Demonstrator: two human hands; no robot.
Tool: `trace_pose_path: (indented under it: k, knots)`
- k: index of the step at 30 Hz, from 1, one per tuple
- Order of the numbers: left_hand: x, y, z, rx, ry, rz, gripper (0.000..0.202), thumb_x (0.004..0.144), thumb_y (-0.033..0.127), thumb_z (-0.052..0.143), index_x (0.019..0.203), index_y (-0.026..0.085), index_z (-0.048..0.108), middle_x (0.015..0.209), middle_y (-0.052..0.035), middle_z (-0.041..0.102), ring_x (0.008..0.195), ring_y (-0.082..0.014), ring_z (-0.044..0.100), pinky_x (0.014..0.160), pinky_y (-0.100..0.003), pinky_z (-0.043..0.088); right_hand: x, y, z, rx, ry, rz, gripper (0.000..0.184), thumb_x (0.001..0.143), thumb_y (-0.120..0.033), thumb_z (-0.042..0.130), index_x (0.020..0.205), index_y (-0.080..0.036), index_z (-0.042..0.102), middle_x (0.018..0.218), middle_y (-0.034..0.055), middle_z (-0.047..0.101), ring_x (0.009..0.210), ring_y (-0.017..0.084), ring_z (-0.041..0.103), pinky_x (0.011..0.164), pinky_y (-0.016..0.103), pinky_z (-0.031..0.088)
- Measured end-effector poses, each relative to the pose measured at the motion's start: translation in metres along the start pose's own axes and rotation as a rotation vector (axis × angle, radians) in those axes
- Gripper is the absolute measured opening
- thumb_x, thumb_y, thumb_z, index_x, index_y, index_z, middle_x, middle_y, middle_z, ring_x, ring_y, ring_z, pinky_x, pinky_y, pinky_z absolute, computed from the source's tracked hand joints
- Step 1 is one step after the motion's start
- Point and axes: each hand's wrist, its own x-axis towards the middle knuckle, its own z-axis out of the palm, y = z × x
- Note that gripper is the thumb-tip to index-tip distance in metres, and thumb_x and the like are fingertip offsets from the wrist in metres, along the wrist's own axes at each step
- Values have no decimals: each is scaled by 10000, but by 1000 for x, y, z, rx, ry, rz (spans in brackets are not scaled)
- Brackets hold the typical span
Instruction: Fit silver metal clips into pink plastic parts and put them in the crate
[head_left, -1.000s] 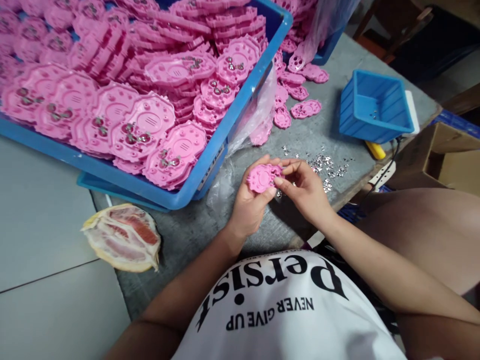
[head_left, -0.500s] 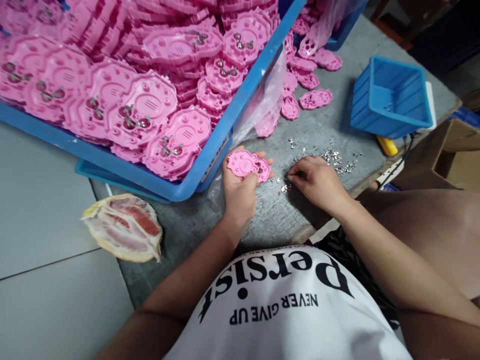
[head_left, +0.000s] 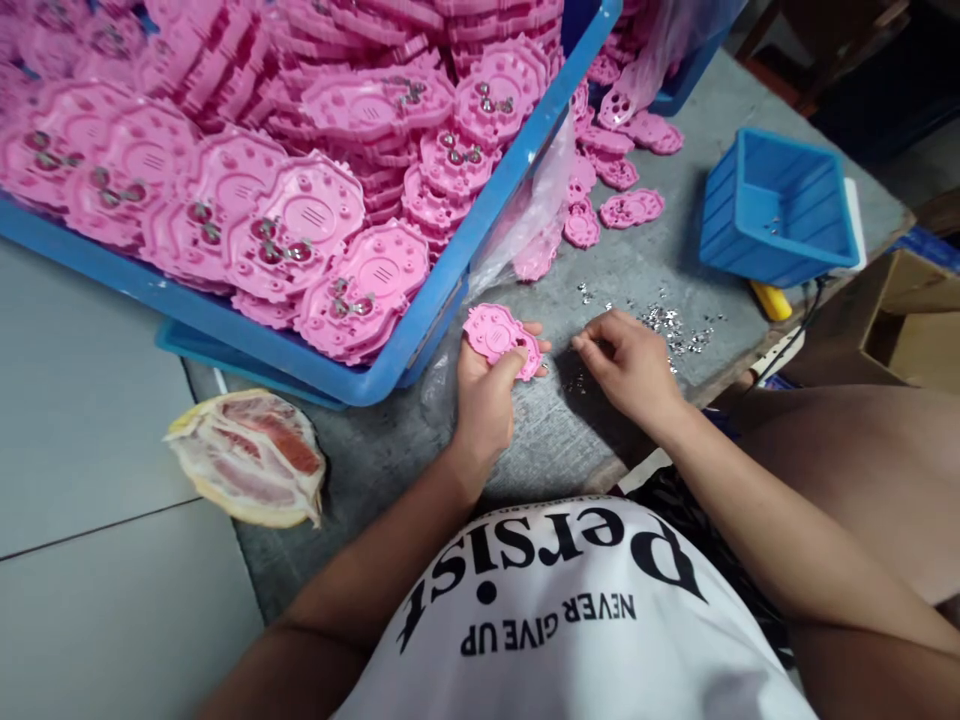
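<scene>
My left hand point(head_left: 486, 400) grips a pink plastic plate point(head_left: 491, 332), its thumb pressed on the near end by a hole and its fingers beneath. To the right, my right hand point(head_left: 634, 368) hovers just over the table with thumb and forefinger pinched together. Whatever is in that pinch is too small to make out. Small shiny metal pieces point(head_left: 675, 328) lie scattered on the grey table point(head_left: 547, 440) around and behind my right hand.
A large blue crate point(head_left: 360, 385) full of pink plates with metal contacts stands at left. Loose pink pieces point(head_left: 631, 208) lie beyond my hands. At right is a small blue bin point(head_left: 795, 255) near a cardboard box point(head_left: 915, 320). A cut pomelo point(head_left: 247, 460) rests at front left.
My right hand has lifted slightly and shifted a little left, its fingers still pinched. My left hand has tilted the pink plate and moved slightly right. The view has shifted a little.
</scene>
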Motion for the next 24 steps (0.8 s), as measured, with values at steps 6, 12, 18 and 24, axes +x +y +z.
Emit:
trace_pose_path:
  k: [6, 12, 18, 24]
  knots:
    - [0, 0, 0, 10, 62, 66, 561, 738, 175, 668, 1286, 243, 570, 1068, -65, 768, 955, -244, 763, 687, -293, 606, 2, 8, 0, -66, 4, 14, 145, 914, -263, 602, 787, -220, 656, 825, 88, 679, 815, 263, 608, 742, 383, 448]
    - [1, -2, -2, 21, 69, 95, 581, 768, 184, 656, 1337, 248, 552, 1080, -69, 766, 904, -227, 764, 633, -267, 582, 5, 15, -2, -73, 57, -33, 202, 976, -295, 578, 911, -208, 748, 917, 107, 707, 889, 276, 612, 818, 418, 461]
    - [2, -2, -3, 37, 66, 96, 605, 766, 162, 644, 1354, 262, 539, 1082, -59, 753, 886, -219, 760, 669, -287, 591, -4, -1, 4, -135, -94, -173, 142, 953, -247, 626, 977, -208, 760, 934, 101, 707, 881, 272, 556, 797, 411, 434]
    - [2, -3, -2, 57, 56, 106, 594, 763, 176, 650, 1341, 259, 539, 1079, -59, 739, 903, -225, 754, 714, -315, 592, -1, -21, 19, -308, -212, -244, 227, 978, -171, 537, 855, -170, 728, 881, 133, 672, 838, 270, 507, 771, 410, 411]
